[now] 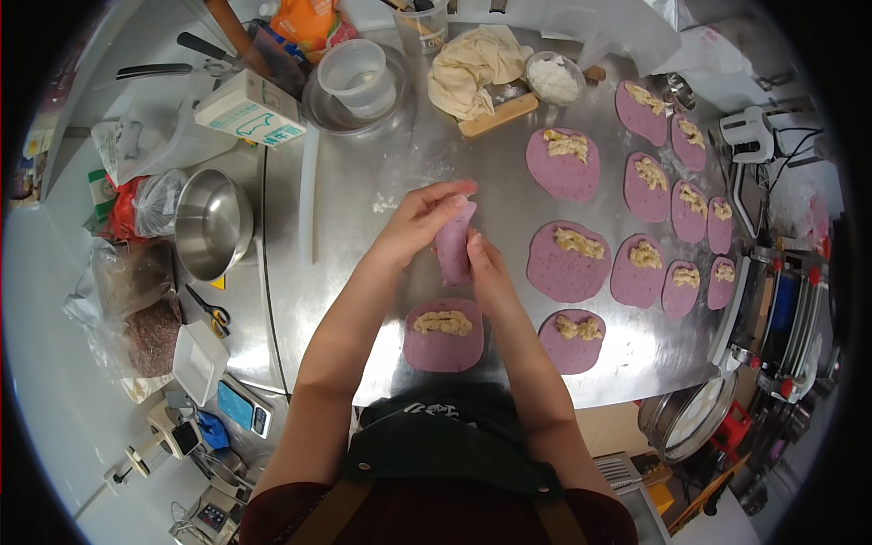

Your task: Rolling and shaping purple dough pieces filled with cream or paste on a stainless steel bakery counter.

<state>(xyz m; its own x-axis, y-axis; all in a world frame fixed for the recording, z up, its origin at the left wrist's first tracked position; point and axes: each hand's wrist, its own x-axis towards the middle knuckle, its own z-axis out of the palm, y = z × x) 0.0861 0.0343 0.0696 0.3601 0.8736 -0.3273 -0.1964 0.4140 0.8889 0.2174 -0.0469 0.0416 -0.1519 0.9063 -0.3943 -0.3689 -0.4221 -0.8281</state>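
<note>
Between my two hands a piece of purple dough (452, 252) is held up off the steel table, folded into a long shape. My left hand (427, 216) pinches its upper end with thumb and fingers. Along its right side, my right hand (487, 263) grips the lower part. Whether filling lies inside the fold is hidden. Just below, nearest to me, a flat purple dough round (443, 358) carries a strip of pale, lumpy filling (442, 322). Several more such rounds, one of them a large dough round (568, 282), lie to the right, each topped with filling.
Beyond my hands are a cream cloth (477, 68), a wooden-handled scraper (500, 115), a bowl of white powder (555, 80) and a plastic tub (357, 79). Leftward are a carton (252, 109), a steel bowl (213, 225), scissors (215, 313) and a scale (243, 405). A hand mixer (748, 134) is far right.
</note>
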